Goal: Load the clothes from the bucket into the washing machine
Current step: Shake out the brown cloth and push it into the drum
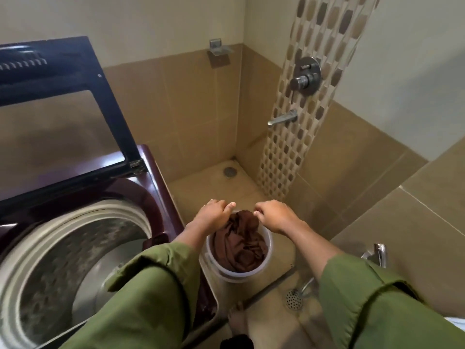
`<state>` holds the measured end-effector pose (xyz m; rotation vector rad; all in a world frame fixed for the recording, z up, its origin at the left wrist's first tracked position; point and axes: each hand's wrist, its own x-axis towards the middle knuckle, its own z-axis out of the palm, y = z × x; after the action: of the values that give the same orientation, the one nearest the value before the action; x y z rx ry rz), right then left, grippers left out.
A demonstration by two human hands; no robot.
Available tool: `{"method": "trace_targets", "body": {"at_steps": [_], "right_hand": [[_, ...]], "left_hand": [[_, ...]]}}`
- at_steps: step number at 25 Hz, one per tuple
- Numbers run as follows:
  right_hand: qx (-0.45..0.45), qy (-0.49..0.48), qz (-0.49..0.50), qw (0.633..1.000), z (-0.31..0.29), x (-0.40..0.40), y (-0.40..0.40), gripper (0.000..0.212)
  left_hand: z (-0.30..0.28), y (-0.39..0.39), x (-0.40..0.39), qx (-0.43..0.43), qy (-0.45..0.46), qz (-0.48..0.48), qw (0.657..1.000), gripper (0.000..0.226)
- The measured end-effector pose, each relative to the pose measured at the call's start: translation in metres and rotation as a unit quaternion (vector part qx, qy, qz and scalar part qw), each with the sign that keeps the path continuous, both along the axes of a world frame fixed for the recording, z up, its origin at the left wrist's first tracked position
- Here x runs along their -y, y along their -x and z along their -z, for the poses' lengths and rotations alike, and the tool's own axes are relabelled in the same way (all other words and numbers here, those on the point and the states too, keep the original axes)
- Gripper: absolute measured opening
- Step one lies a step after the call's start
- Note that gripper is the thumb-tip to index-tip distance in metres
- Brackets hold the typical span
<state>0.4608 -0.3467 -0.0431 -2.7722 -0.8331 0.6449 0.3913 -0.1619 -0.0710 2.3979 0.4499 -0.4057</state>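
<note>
A: Where does the bucket (267, 258) stand?

B: Low in the middle of the frame, on the tiled floor (264, 313), just beside the right wall of the washing machine (156, 170). It is white and round, and brown clothes (239, 243) fill it, bunched and rising above the rim at the far side.

A: And the hands?

B: Both reach down over the far edge of the bucket. The left hand (212, 214) has its fingers curled, knuckles up, with the thumb pointing toward the other hand. It sits at the top of the brown cloth, but whether the fingers close on cloth or on the rim, the view does not tell. The right hand (275, 216) also has curled fingers, and its fingertips pinch the top of the brown cloth. The two hands are near each other, with the raised peak of the cloth between them.

A: What of the sleeves?

B: Green sleeves (151, 293) cover both forearms, filling the lower part of the frame.

A: Is the machine open?

B: Yes. Its dark lid (63, 71) stands raised in the upper left of the frame, and the steel drum (83, 260) shows below it at the lower left, partly hidden by the left sleeve.

A: Anything else around?

B: A shower mixer (305, 75) and a tap (283, 119) on the patterned tile strip in the upper right, a small floor drain (229, 171) in the far corner, a second, perforated drain (294, 299) near the bottom, and a bare foot (237, 321) at the bottom centre.
</note>
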Motion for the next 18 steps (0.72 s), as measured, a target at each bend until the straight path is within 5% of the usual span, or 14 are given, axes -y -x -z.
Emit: {"method": "trace_targets", "body": {"at_steps": [10,18], "right_hand": [[-0.106,0.009,-0.004,0.994,0.195,-0.015,-0.095,0.036],[-0.156,-0.008,-0.003,0.988,0.383,-0.017,-0.148,0.058]], "left_hand": [[0.204,-0.076,-0.003,-0.05,0.089,-0.151,0.983,0.066],[0.363,-0.118,0.024,-0.144,0.107,-0.185,0.966,0.042]]}}
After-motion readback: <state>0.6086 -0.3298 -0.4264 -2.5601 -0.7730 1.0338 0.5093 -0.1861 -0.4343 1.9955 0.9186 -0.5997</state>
